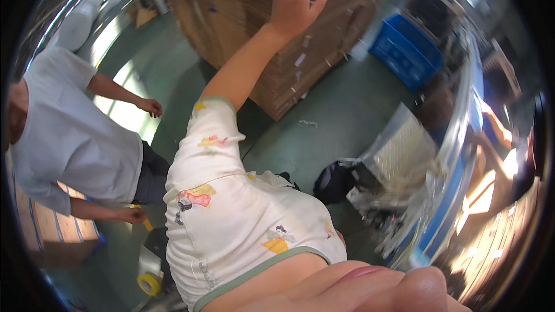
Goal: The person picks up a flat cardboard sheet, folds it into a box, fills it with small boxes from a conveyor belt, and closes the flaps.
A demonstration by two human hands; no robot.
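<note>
My left arm reaches up and away, and my left hand (296, 3) has its fingers spread with nothing in them. Behind it rises a tall stack of flat brown cardboard (225, 32). Whether my fingertips touch the cardboard I cannot tell. My short sleeve (214, 133) is white with a coloured print and a green edge. No right hand of mine can be made out; only a sliver of skin shows beside my shirt.
A person in a white T-shirt (87, 121) stands at left, near strapped boxes (63, 225). A yellow tape roll (149, 284) sits low left. At right are a blue crate (407, 52), clear plastic wrapping (404, 144), a black bag (335, 182) and a blue-edged table (442, 219).
</note>
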